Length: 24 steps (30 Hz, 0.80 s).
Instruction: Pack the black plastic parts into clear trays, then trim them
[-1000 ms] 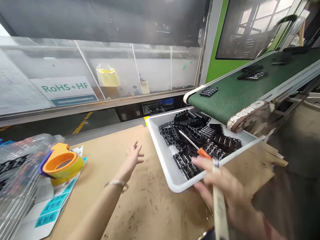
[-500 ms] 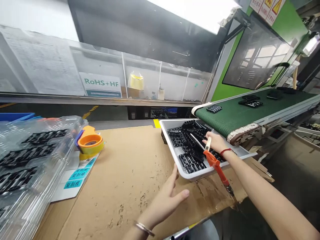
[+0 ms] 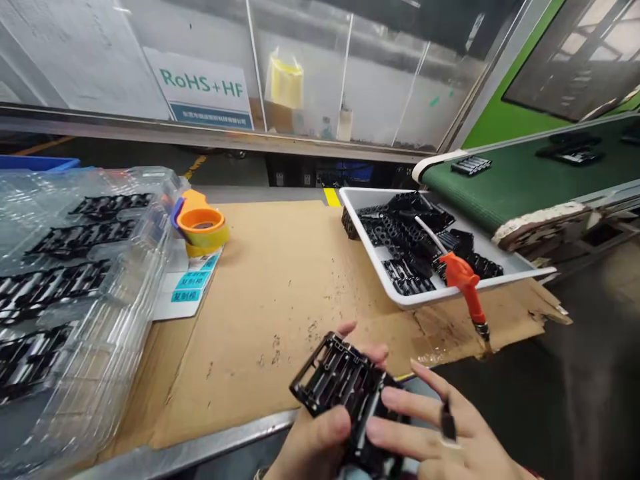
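Both my hands hold a black plastic frame part [image 3: 340, 383] low in the view, over the table's near edge. My left hand [image 3: 313, 447] grips it from below and behind, thumb on top. My right hand [image 3: 440, 433] lies against its right side with the fingers stretched along it. A white tray [image 3: 395, 297] of several similar black parts sits to the right on the cardboard. An orange-handled tool [image 3: 463, 280] rests across the tray's front rim.
Brown cardboard [image 3: 280, 287] covers the table. Clear blister trays with black parts [image 3: 65, 267] are stacked at left, next to an orange tape dispenser [image 3: 200, 227] and blue labels [image 3: 190, 283]. A green conveyor belt [image 3: 520, 177] with parts ends above the tray.
My right hand left the tray and came down to the near edge. Both hands now hold a black part. The view tilted downward.
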### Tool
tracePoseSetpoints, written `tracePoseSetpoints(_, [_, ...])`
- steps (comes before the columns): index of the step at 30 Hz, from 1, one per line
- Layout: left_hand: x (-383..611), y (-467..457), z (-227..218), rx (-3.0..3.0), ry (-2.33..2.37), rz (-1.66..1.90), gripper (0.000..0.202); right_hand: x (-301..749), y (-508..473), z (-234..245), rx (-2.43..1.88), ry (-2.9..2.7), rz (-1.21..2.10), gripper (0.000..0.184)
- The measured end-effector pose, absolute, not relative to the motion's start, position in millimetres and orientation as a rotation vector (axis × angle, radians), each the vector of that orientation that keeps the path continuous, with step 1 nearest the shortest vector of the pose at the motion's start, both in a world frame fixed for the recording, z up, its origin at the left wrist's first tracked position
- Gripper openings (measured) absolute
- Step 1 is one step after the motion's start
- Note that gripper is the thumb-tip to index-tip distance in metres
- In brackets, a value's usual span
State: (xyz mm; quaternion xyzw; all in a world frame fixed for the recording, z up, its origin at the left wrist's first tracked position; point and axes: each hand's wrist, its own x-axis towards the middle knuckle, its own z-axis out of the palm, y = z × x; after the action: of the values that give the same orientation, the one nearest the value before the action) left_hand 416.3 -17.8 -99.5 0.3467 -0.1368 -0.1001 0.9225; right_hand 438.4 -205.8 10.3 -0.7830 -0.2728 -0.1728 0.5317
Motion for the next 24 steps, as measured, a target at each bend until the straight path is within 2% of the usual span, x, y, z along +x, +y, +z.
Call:
tracePoseSetpoints(2, [400,-7,-90,0.88,-0.178,-0.156,0.057,428,-202,-16,-1.852,-0.873,-0.389,0.039])
tracePoseSetpoints(3, [393,-3,-84,1.029,-0.143,-0.138,0.052,423,-202,-26,-1.854,-0.86,-0.394,0.039])
tracePoseSetpoints(6, [383,3,-65,1.413,-0.175,-0.185,0.06,411,-204,-41,-1.869,-0.511,-0.345,0.031])
tracePoseSetpoints(11, [382,2,-48,1.518,-0.294,-0.333,0.069,413,-192,-39,-1.71,-0.57,0.092,0.031])
tracePoseSetpoints(14, [383,6,-48,1.505,-0.294,-0.434,0.056,421,-187,-38,-1.602,-0.623,0.26,0.037])
tracePoseSetpoints(16, [382,9,-52,1.546,-0.205,-0.464,0.044,422,-186,-39,-1.591,-0.556,0.183,0.042])
tracePoseSetpoints(18, [378,7,-60,1.658,-0.127,-0.348,0.053,417,-184,-41,-1.639,-0.402,-0.032,0.04])
tracePoseSetpoints(21, [370,-4,-73,1.9,-0.099,-0.008,0.098,402,-178,-44,-1.738,-0.274,-0.323,0.037])
tracePoseSetpoints(22, [368,-10,-75,1.948,-0.104,0.081,0.102,396,-175,-44,-1.735,-0.289,-0.335,0.037])
tracePoseSetpoints(24, [367,-18,-74,1.933,-0.092,0.158,0.084,387,-171,-44,-1.633,-0.333,-0.243,0.038])
